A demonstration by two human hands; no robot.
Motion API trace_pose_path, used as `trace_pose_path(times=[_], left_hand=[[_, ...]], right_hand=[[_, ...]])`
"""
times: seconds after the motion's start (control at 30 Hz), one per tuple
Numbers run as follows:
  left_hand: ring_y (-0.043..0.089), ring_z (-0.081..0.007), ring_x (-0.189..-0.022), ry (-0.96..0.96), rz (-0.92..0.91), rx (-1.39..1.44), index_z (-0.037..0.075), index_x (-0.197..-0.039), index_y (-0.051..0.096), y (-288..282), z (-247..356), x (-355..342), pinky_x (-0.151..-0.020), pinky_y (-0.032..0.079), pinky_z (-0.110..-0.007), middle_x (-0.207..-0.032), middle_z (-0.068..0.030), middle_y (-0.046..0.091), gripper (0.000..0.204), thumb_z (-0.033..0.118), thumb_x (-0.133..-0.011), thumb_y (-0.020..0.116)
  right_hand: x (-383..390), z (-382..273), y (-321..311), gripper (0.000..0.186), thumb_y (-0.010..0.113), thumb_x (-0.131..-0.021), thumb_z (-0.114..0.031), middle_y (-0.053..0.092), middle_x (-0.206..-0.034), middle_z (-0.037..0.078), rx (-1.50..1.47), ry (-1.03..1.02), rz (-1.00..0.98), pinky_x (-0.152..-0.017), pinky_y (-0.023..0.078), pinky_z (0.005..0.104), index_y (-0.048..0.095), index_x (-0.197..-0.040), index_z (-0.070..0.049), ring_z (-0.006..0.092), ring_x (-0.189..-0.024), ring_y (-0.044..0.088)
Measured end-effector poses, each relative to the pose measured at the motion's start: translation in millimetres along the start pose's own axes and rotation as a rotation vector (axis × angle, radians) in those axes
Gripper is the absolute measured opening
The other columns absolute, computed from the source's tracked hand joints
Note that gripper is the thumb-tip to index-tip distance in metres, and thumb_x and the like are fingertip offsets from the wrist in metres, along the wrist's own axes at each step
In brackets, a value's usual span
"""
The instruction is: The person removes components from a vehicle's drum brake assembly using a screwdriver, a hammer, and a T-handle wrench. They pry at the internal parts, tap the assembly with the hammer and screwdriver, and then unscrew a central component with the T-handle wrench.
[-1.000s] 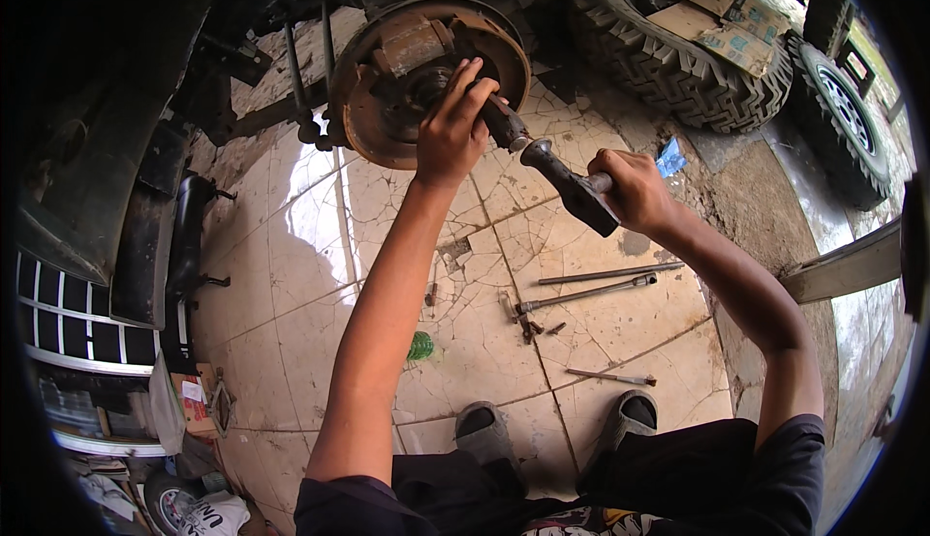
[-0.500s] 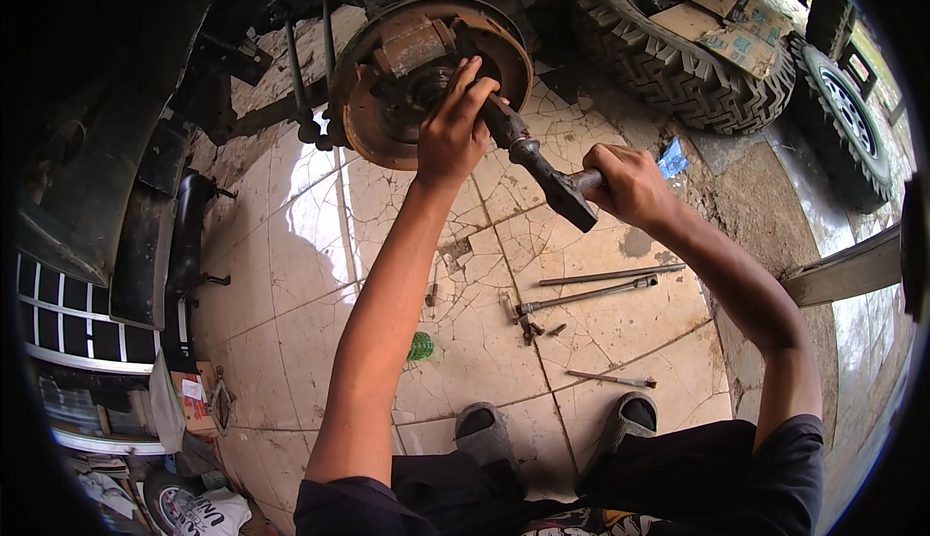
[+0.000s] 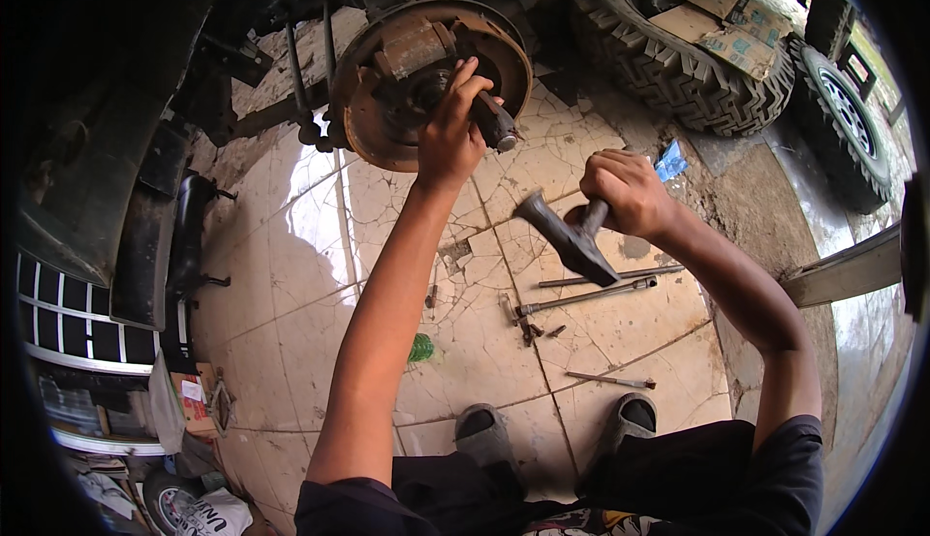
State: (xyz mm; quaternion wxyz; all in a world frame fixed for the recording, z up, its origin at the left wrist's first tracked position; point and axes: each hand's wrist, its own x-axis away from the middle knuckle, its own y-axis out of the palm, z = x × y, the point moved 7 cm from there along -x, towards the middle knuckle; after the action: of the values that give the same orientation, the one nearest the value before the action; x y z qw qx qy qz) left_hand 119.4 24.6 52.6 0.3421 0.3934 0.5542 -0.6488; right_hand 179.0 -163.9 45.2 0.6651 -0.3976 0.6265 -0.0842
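Observation:
A round rusty brake backing plate (image 3: pixel 368 114) stands at the top middle, with a dark hub area at its centre. In front of it my left hand (image 3: pixel 451 139) is closed on a thick dark metal bar (image 3: pixel 498 125), whose worn round end faces back toward me. Where the bar's far end rests is hidden behind my fingers. To the right, my right hand (image 3: pixel 625 192) grips a hammer (image 3: pixel 567 236) by its handle. The hammer's dark, slightly blurred head hangs below and to the right of the bar's end, apart from it.
Long steel rods (image 3: pixel 591 294) and several small bolts lie on the cracked tile floor (image 3: pixel 291 342), with a thin tool (image 3: pixel 612 379) nearer my feet. A green plastic piece (image 3: pixel 420 347) lies left of them. A large tyre (image 3: pixel 717 90) carrying cardboard (image 3: pixel 722 22) lies at the back right.
The hammer has swung back from the bar's end, down and to the right, so the two are now apart. My left hand has stayed almost in place on the bar.

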Motion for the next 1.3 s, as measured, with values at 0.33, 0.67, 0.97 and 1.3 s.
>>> trace_pose_path(times=[0.33,0.67,0.97,1.3], left_hand=[[0.062,-0.0264,-0.106,-0.175,-0.078,0.096,0.007,-0.109,0.053,5,-8,3,-0.081,0.054,-0.033,-0.112,-0.0102,0.064,0.031,0.005,-0.082,0.068],[0.058,-0.03,-0.111,0.034,0.01,0.011,0.009,-0.111,0.053,2,3,0,-0.088,0.052,-0.036,-0.118,-0.0116,0.06,0.043,-0.006,-0.074,0.068],[0.054,-0.0298,-0.113,0.163,-0.088,0.017,0.013,-0.108,0.058,-21,27,6,-0.093,0.045,-0.04,-0.111,-0.0073,0.059,0.04,-0.002,-0.073,0.069],[0.06,-0.0271,-0.1,0.031,-0.226,0.015,0.01,-0.099,0.066,-61,29,33,-0.084,0.05,-0.037,-0.096,-0.0062,0.061,0.039,-0.004,-0.063,0.073]], right_hand=[[15,17,14,0.034,0.07,-0.076,-0.03,0.053,-0.066,0.008,0.006,0.219,-0.064,-0.048,0.042,0.0376,0.047,-0.083,-0.007,0.0262,-0.056,0.055],[29,21,8,0.028,0.073,-0.07,-0.013,0.052,-0.065,0.009,-0.104,0.308,0.039,-0.052,0.043,0.0382,0.049,-0.084,-0.006,0.0297,-0.058,0.055],[37,9,8,0.015,0.067,-0.078,-0.006,0.058,-0.066,0.008,-0.316,0.514,0.105,-0.05,0.042,0.0284,0.054,-0.083,-0.002,0.0159,-0.056,0.058],[23,-26,40,0.027,0.07,-0.086,-0.023,0.042,-0.065,-0.006,-0.769,1.032,0.202,-0.051,0.031,0.0213,0.052,-0.078,-0.005,0.0032,-0.06,0.039]])
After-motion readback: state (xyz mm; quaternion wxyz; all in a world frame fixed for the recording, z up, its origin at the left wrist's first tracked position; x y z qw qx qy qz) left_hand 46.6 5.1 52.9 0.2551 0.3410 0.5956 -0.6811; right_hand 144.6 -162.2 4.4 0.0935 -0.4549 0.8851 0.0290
